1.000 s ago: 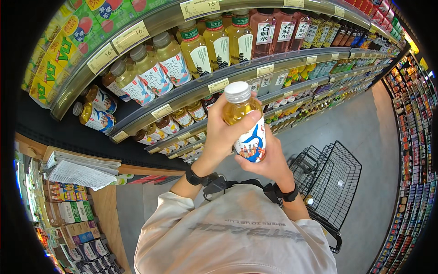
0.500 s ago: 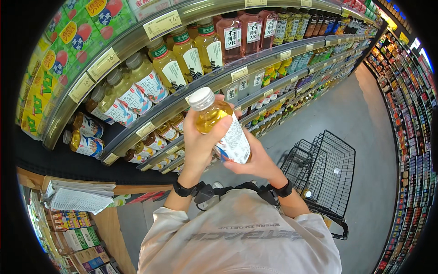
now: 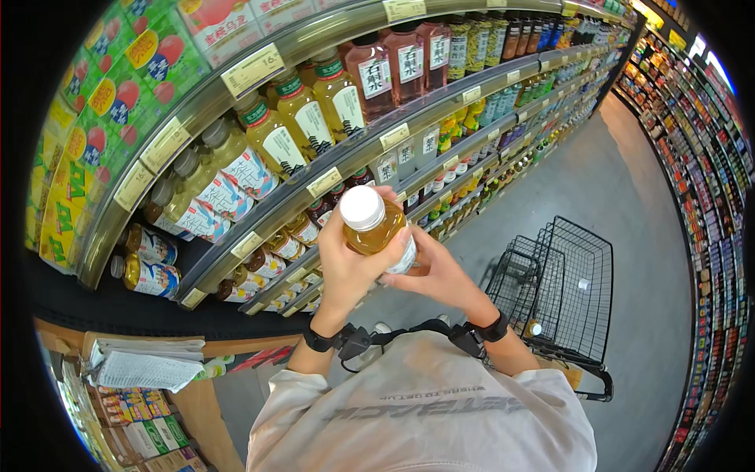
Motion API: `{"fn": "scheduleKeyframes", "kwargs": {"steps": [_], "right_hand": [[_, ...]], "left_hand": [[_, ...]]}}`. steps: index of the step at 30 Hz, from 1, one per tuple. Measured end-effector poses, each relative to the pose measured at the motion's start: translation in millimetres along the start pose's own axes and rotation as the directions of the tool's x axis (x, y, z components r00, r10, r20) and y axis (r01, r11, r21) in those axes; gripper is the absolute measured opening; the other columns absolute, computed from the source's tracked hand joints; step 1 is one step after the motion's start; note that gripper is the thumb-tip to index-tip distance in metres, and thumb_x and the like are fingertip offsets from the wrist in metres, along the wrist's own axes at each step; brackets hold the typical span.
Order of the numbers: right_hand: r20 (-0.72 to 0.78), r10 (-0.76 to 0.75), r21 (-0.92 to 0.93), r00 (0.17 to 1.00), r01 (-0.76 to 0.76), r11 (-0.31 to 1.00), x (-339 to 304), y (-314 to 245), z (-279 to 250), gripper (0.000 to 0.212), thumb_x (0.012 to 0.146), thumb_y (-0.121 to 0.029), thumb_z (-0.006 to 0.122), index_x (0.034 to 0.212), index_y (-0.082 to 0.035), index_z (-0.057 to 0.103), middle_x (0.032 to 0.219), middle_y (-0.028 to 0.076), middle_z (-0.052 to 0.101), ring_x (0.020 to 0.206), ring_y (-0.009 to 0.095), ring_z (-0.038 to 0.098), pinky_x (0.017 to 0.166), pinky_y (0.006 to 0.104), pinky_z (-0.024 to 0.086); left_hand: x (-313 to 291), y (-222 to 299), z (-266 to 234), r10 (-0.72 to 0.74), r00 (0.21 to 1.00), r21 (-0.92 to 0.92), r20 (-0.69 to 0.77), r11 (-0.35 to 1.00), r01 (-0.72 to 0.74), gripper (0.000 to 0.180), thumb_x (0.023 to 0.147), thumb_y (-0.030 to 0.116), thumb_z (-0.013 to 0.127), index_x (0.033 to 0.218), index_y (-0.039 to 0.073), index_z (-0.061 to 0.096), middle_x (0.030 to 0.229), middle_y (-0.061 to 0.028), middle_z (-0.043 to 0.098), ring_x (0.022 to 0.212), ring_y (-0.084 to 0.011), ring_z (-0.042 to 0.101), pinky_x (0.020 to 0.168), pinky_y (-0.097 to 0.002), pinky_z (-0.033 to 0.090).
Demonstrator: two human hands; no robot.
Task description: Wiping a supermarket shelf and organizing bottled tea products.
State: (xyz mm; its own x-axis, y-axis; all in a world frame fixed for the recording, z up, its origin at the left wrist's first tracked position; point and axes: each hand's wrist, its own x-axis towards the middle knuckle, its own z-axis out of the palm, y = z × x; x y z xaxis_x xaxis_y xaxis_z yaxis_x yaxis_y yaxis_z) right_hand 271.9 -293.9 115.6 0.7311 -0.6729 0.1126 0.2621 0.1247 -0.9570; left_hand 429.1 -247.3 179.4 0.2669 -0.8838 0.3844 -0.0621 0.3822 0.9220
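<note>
Both hands hold one clear drink bottle (image 3: pixel 370 224) with a white cap, amber liquid and a whitish label, out in front of my chest. My left hand (image 3: pixel 350 263) wraps round its upper part, thumb across the front. Lower down, my right hand (image 3: pixel 440 271) grips the labelled side near the base. The bottle is tilted with its cap toward me, so most of the label is foreshortened or covered by fingers. Behind it, shelves carry bottles with blue-and-white labels (image 3: pixel 208 204), yellow drinks with green caps (image 3: pixel 275 138) and pink drinks (image 3: pixel 405 67).
A black wire shopping cart (image 3: pixel 578 283) stands to my right on the grey floor, a white-capped bottle (image 3: pixel 535 327) in it. Green drink packs (image 3: pixel 118 86) fill the upper left. Papers (image 3: pixel 145 366) lie on a wooden counter at lower left. More stocked shelves (image 3: pixel 708 259) line the far right.
The bottle has come lower and tipped so its cap faces me more and less label shows. Both hands stay on it. The view has shifted slightly.
</note>
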Motion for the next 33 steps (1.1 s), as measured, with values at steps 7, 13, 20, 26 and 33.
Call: {"fn": "scheduleKeyframes", "kwargs": {"steps": [7, 13, 20, 26, 33], "right_hand": [[0.049, 0.137, -0.081, 0.989, -0.133, 0.988, -13.6, 13.3, -38.3, 0.057, 0.095, -0.011, 0.075, 0.143, 0.001, 0.047, 0.114, 0.008, 0.07, 0.109, 0.014, 0.068, 0.092, 0.0315, 0.057], [-0.189, -0.205, -0.242, 0.96, 0.157, 0.958, -35.1, -25.7, -51.6, 0.042, 0.098, -0.014, 0.072, 0.136, -0.003, 0.058, 0.114, 0.005, 0.067, 0.107, 0.014, 0.064, 0.096, 0.0319, 0.052], [-0.185, -0.305, -0.58, 0.934, 0.147, 0.801, -45.5, -7.7, -45.0, 0.043, 0.084, -0.033, 0.084, 0.102, -0.006, 0.057, 0.075, 0.008, 0.063, 0.062, 0.019, 0.061, 0.057, 0.032, 0.046], [-0.378, -0.383, -0.573, 0.843, 0.112, 0.812, -66.2, 3.5, -64.9, 0.036, 0.08, -0.028, 0.084, 0.099, -0.005, 0.063, 0.073, 0.008, 0.064, 0.061, 0.018, 0.063, 0.059, 0.0299, 0.049], [-0.747, -0.536, -0.632, 0.392, -0.173, 0.755, -108.0, 5.5, -137.2, 0.033, 0.081, -0.025, 0.083, 0.096, -0.002, 0.065, 0.079, 0.005, 0.065, 0.069, 0.009, 0.061, 0.06, 0.0271, 0.05]], "left_hand": [[-2.0, 0.8, -7.6, -0.084, 0.993, 0.078, 0.079, 0.994, 0.078, 0.051, 0.078, 0.005, 0.084, 0.125, -0.002, 0.064, 0.117, -0.0096, 0.068, 0.108, -0.0177, 0.066, 0.096, -0.0333, 0.052], [-5.6, -25.6, 7.9, -0.224, 0.931, 0.448, 0.288, 0.891, 0.075, 0.094, 0.073, 0.005, 0.084, 0.156, 0.002, 0.04, 0.115, -0.012, 0.065, 0.109, -0.0228, 0.065, 0.098, -0.0368, 0.051], [-22.5, -56.8, 29.5, -0.373, 0.769, 0.445, 0.519, 0.886, 0.13, 0.109, 0.071, 0.004, 0.081, 0.163, 0.001, 0.022, 0.119, -0.0161, 0.064, 0.108, -0.0264, 0.068, 0.093, -0.0372, 0.053], [-12.9, -54.1, 66.6, -0.431, 0.653, 0.489, 0.623, 0.866, 0.104, 0.091, 0.079, 0.008, 0.083, 0.157, -0.001, 0.035, 0.138, -0.0186, 0.06, 0.126, -0.0255, 0.06, 0.108, -0.0383, 0.046], [-9.6, -28.6, 67.5, -0.282, 0.78, 0.166, 0.559, 0.96, 0.227, 0.031, 0.098, 0.005, 0.062, 0.128, -0.005, 0.061, 0.125, -0.0164, 0.066, 0.122, -0.0232, 0.061, 0.106, -0.0389, 0.048]]}}
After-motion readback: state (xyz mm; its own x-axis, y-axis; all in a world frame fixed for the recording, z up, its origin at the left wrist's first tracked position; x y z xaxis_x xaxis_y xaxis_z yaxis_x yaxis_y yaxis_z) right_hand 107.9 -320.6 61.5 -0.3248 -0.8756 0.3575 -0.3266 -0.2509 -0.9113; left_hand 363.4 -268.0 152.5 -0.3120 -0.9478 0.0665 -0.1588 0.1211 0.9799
